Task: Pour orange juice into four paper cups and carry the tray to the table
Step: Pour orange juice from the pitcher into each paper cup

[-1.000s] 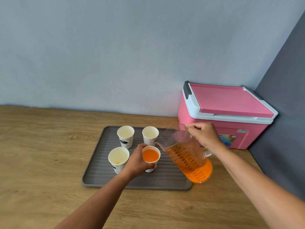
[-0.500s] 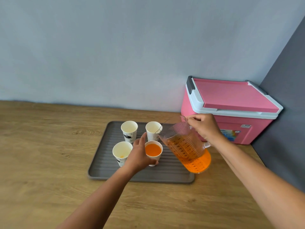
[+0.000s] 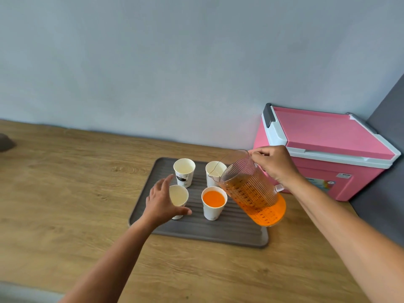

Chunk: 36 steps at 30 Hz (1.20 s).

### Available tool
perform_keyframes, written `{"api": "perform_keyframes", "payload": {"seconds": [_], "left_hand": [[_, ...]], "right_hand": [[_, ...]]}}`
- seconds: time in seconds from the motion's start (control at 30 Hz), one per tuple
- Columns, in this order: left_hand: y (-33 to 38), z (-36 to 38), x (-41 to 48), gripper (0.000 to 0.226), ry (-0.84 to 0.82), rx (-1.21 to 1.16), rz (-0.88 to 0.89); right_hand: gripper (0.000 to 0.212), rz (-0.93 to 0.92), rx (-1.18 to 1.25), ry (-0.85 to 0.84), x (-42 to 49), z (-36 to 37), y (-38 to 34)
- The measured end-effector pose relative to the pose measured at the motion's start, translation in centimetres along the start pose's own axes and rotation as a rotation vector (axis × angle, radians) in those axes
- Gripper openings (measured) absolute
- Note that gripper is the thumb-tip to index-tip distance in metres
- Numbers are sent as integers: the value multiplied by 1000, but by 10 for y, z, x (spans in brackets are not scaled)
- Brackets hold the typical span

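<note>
A grey ribbed tray [image 3: 229, 229] lies on the wooden counter [image 3: 76, 193] and carries several white paper cups. The front-right cup [image 3: 213, 199] is full of orange juice. The back-left cup [image 3: 184, 169] and back-right cup [image 3: 212, 168] look empty. My left hand [image 3: 159, 202] wraps around the front-left cup [image 3: 179, 194], thumb across its lower front. My right hand [image 3: 275, 165] grips the handle of a clear ribbed pitcher [image 3: 251, 191], about half full of juice. The pitcher is tilted left, its spout over the back-right cup. No juice is flowing.
A pink cooler box [image 3: 328, 136] with a white-rimmed lid stands in the corner right of the tray. A light blue wall runs behind the counter and a dark grey panel [image 3: 389, 193] closes the right side. A dark object [image 3: 5, 143] shows at the far left edge.
My left hand let go of the filled front-right cup and moved left onto the front-left cup. The pitcher stayed tilted, shifting slightly toward the back-right cup.
</note>
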<state>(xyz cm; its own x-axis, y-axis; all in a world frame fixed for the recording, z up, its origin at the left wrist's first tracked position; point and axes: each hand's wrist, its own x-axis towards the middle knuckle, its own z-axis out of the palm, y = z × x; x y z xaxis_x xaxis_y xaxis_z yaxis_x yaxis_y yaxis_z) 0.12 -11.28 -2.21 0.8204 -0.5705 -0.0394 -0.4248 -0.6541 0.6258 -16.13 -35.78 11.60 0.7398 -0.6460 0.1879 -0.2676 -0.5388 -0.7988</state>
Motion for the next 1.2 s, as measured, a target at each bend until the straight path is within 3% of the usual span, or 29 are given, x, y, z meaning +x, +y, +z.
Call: {"api": "perform_keyframes", "payload": {"seconds": [0.1, 0.3, 0.63, 1.2], "left_hand": [[-11, 9, 0, 122, -17, -82, -51], [-8, 13, -1, 83, 44, -296, -64], [39, -28, 4, 87, 110, -406, 185], [24, -42, 14, 92, 124, -447, 115]], "right_hand": [[18, -11, 10, -25, 1, 4, -6], [17, -25, -15, -55, 2, 8, -13], [12, -111, -64, -99, 13, 7, -30], [12, -166, -62, -119, 34, 19, -50]]}}
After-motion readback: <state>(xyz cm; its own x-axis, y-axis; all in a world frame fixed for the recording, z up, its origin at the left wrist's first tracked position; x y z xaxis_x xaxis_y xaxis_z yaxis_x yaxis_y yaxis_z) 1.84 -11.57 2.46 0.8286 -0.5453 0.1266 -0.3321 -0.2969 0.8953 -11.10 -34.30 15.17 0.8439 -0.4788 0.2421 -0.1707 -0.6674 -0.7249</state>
